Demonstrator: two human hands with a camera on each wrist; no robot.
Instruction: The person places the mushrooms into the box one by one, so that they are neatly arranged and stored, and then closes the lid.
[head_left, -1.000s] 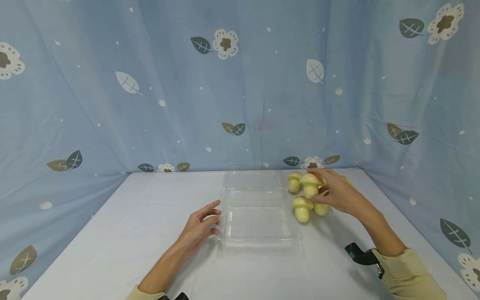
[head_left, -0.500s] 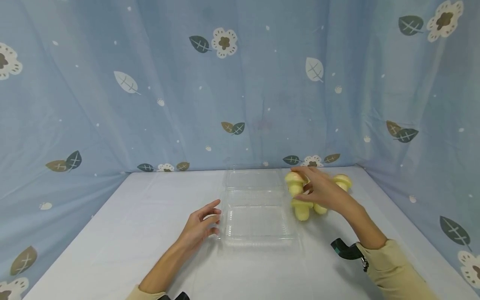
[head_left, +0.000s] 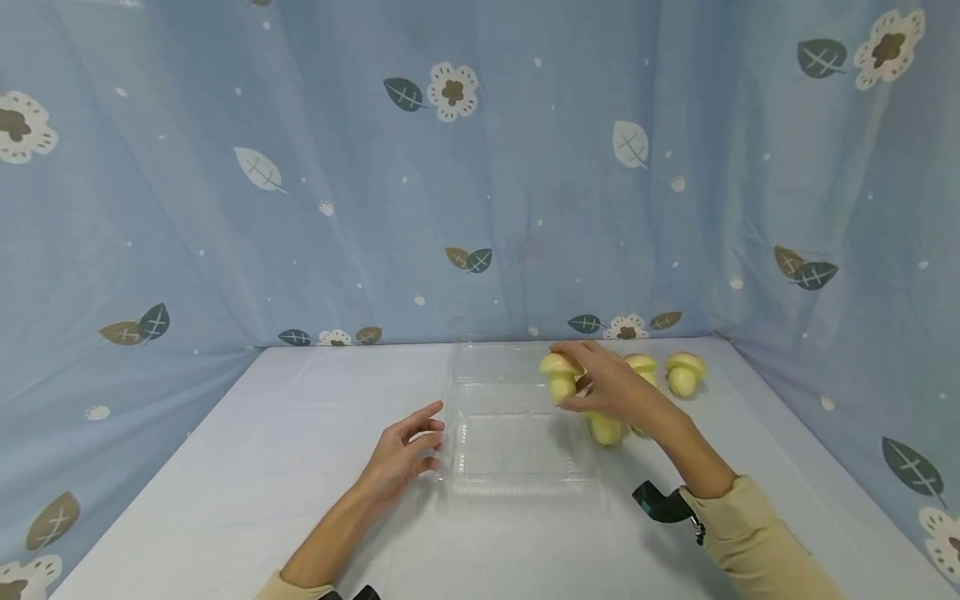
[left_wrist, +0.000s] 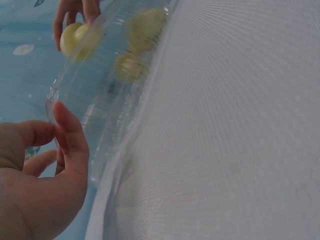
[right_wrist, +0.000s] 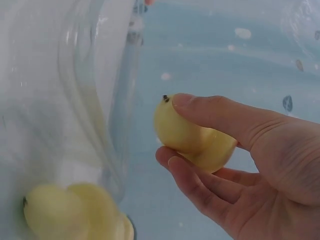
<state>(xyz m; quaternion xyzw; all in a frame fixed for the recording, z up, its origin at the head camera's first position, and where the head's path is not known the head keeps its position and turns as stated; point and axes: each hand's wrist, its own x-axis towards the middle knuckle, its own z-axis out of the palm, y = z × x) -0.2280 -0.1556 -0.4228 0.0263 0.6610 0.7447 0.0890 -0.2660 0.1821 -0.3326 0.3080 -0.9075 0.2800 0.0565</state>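
Here, a pale yellow toy mushroom (head_left: 560, 377) sits in the right hand (head_left: 609, 390), pinched between thumb and fingers above the right edge of the clear plastic clamshell box (head_left: 510, 450). Left hand (head_left: 399, 457): fingers loosely spread, tips touching the box's left edge at mid-table. Three more yellow mushrooms (head_left: 686, 372) lie near the white table's (head_left: 247, 467) far right corner; one is partly hidden behind the right wrist.

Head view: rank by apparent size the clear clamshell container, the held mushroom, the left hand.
1. Clear clamshell container, largest by far.
2. Left hand.
3. Mushroom held in the right hand, smallest, though it sits farther from the camera and is partly covered by fingers.
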